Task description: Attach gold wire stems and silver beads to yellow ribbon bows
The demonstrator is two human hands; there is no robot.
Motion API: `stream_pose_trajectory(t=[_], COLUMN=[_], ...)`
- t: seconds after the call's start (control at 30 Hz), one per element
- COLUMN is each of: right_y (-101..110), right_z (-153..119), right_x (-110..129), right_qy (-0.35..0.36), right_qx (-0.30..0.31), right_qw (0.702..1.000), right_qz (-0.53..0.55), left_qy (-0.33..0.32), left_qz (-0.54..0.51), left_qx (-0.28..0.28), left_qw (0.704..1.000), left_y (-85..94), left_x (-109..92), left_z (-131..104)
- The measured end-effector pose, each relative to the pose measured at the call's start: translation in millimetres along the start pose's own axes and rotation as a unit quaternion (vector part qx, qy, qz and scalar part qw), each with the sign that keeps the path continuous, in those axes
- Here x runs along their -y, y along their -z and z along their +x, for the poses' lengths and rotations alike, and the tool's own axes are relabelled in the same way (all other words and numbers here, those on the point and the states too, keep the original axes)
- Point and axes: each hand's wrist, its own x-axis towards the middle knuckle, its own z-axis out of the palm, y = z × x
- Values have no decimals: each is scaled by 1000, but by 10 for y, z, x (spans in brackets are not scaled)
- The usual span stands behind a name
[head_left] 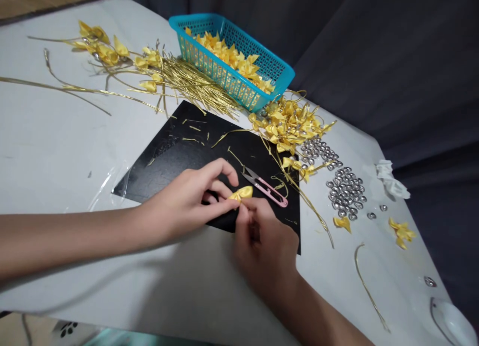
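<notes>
A small yellow satin ribbon bow [242, 192] is pinched between the thumb and fingers of my left hand [202, 191], whose index finger arches above it. My right hand [264, 231] meets it from below, thumb and index fingertip pressed together at the bow's lower edge; whether a cord is also between them is hidden. Both hands are over the front part of a black mat [164, 171]. Just beyond the bow lie pink-handled thread snips [267, 187] with their blades apart, among scraps of gold cord [235, 156].
A turquoise basket [284, 79] of yellow bows stands at the back beside a bundle of gold cords [198, 86]. To the right lie a heap of corded bows [288, 119], silver beads [346, 191] and crumpled white tissue [391, 179]. More bows [107, 52] lie at the far left.
</notes>
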Motion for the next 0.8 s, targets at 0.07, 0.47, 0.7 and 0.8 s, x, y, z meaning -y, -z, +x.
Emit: stream_pose_trajectory(t=[0.07,0.47,0.7,0.8], right_y=[-1,-7,108,98], right_z=[9,39,41,39], right_x=[-26,-67,-82,-79], right_qy=[4,4,-4,-24], right_qx=[-13,-2,-38,-4], right_qw=[1000,1000,997,997], right_qz=[5,29,68,80], left_qy=[52,100,112,129], left_qz=[-74,-161,-141,-156], left_qx=[-32,-110,-85,-62], left_qw=[995,976,980,977], left_y=[-36,-47,-17,-11], left_x=[13,-17,-52,-38], left_z=[-14,3,37,35])
